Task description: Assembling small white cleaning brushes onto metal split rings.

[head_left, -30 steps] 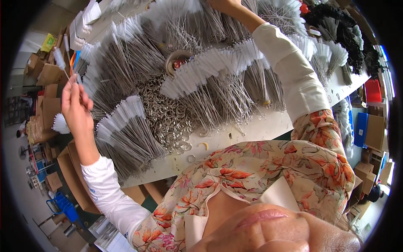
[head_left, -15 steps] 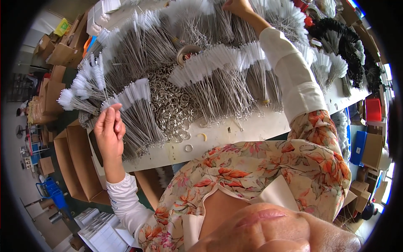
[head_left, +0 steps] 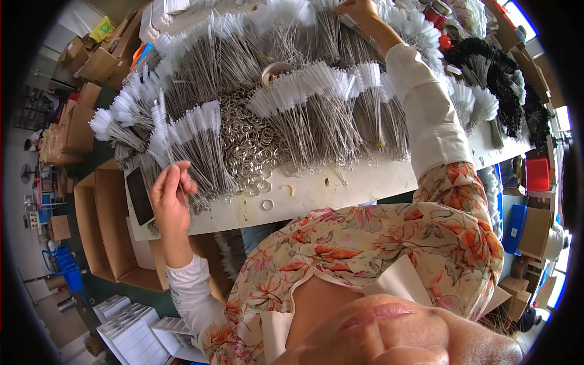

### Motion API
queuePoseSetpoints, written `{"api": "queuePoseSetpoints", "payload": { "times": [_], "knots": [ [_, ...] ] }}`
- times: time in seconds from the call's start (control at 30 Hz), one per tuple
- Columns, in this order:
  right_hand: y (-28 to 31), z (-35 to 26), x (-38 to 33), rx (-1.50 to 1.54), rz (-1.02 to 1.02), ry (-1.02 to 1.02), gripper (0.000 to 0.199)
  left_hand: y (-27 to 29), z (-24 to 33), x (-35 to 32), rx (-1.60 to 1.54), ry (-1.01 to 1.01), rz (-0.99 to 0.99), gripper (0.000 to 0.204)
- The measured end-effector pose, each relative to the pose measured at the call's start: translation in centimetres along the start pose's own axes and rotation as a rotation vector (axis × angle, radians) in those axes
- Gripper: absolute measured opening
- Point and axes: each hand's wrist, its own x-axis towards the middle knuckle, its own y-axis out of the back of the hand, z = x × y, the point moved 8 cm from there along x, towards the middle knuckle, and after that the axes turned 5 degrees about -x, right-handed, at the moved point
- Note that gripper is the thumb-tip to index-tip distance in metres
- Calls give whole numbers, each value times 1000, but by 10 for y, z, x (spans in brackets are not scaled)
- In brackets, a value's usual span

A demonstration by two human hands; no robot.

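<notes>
Near the table's left front corner is my left hand (head_left: 171,198), fingers pinched. A thin white-bristled wire brush (head_left: 159,118) stands up from it; its wire is hard to follow to the fingertips. My right hand (head_left: 359,11) stretches to the far side, at the tops of bunched white brushes (head_left: 328,27). Its fingers are closed together, and what they hold is too small to make out. Rows of wire brushes (head_left: 304,100) with white bristles and bare looped stems lie across the table. Between the rows spreads a heap of metal rings (head_left: 243,137).
A dark phone-like slab (head_left: 140,196) lies at the table's left edge. Below it is an open cardboard box (head_left: 100,234). A round dish (head_left: 277,72) sits among the brushes. Black brushes (head_left: 480,61) and a red bin (head_left: 538,175) are at the right. One loose ring (head_left: 267,205) lies up front.
My left hand has moved slightly right and down toward the front edge, with the upright brush shifting likewise. My right hand has shifted a little right. The whole view has tilted slightly.
</notes>
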Motion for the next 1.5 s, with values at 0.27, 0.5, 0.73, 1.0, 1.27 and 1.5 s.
{"api": "queuePoseSetpoints", "payload": {
  "times": [0.27,0.5,0.73,1.0,1.27,1.5],
  "knots": [
    [0,-158,-112,793,-630,-5,22,-77,5,4,136,-141,-160,22],
    [-58,-196,-284,1071,-1043,-15,24,-173,-4,10,256,-499,-237,10],
    [-41,-131,-318,1086,-433,-141,36,-146,-16,-7,375,-640,-116,8],
    [-78,-97,-396,1195,-658,-578,41,-151,-41,-39,450,-784,-149,13],
    [-91,-106,-425,1404,-558,-792,31,-136,-45,-53,571,-852,-142,12],
    [-15,-139,-399,733,-631,-187,28,-121,-33,-62,195,-262,-242,18]
  ]
}}
